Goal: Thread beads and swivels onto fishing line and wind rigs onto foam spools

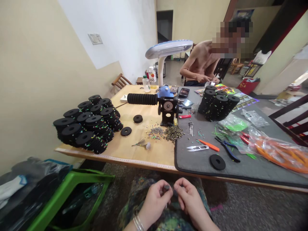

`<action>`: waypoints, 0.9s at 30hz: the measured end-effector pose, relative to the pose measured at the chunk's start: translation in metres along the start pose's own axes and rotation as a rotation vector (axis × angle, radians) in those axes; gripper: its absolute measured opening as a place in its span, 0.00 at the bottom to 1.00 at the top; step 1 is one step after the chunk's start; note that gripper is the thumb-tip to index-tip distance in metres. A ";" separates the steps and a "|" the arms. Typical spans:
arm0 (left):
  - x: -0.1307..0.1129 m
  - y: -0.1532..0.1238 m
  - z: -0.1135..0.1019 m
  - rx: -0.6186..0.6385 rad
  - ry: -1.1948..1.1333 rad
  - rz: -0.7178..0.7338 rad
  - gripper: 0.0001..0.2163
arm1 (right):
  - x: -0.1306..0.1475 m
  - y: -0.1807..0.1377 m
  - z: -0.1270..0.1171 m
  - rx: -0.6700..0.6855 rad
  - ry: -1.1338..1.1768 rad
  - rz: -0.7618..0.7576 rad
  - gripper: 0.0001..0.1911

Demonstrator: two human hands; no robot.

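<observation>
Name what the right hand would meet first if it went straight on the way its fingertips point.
The right hand would most likely meet the left hand first, just across a narrow gap; from this one view, their relative depth is unsure.

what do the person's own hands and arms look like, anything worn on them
Both are ungloved, and no sleeves show in the frame. The left hand has slim, shiny silver-coloured bangles around its wrist. The right hand has no bracelet or watch that shows.
</observation>
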State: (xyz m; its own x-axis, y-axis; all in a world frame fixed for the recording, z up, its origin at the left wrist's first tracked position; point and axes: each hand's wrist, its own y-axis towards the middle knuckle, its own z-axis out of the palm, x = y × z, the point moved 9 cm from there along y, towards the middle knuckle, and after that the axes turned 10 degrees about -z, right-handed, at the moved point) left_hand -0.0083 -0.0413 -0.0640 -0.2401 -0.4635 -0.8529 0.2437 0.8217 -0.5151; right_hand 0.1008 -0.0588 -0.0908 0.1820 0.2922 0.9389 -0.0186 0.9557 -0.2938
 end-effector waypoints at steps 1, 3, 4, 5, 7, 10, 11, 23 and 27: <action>0.000 0.000 0.001 0.008 0.002 -0.004 0.05 | -0.001 0.000 -0.002 -0.015 0.028 0.009 0.23; -0.001 0.000 0.002 0.021 0.006 -0.007 0.04 | 0.000 0.000 -0.005 -0.039 0.063 0.013 0.24; -0.002 -0.001 0.003 0.027 0.008 -0.007 0.03 | 0.000 -0.001 -0.005 -0.046 0.071 0.014 0.24; -0.002 -0.001 0.003 0.031 0.008 -0.006 0.03 | 0.001 -0.001 -0.006 -0.052 0.073 0.015 0.24; -0.003 -0.001 0.004 0.035 0.007 -0.005 0.02 | 0.002 -0.001 -0.007 -0.063 0.072 0.014 0.25; -0.005 -0.001 0.004 0.036 0.006 -0.007 0.01 | 0.005 -0.001 -0.007 -0.077 0.074 -0.005 0.25; -0.005 -0.001 0.004 0.036 0.008 -0.008 0.01 | 0.005 0.000 -0.007 -0.081 0.073 -0.017 0.25; -0.014 -0.001 -0.006 -0.110 0.135 0.074 0.05 | 0.002 0.003 0.003 0.044 0.049 -0.105 0.22; -0.016 -0.003 -0.009 -0.118 0.129 0.087 0.05 | 0.005 0.004 0.000 0.053 -0.033 -0.137 0.18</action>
State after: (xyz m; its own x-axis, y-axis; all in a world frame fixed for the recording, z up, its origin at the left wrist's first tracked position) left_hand -0.0132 -0.0334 -0.0482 -0.3427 -0.3488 -0.8723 0.1592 0.8935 -0.4198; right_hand 0.1018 -0.0531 -0.0870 0.1545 0.1591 0.9751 -0.0480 0.9870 -0.1534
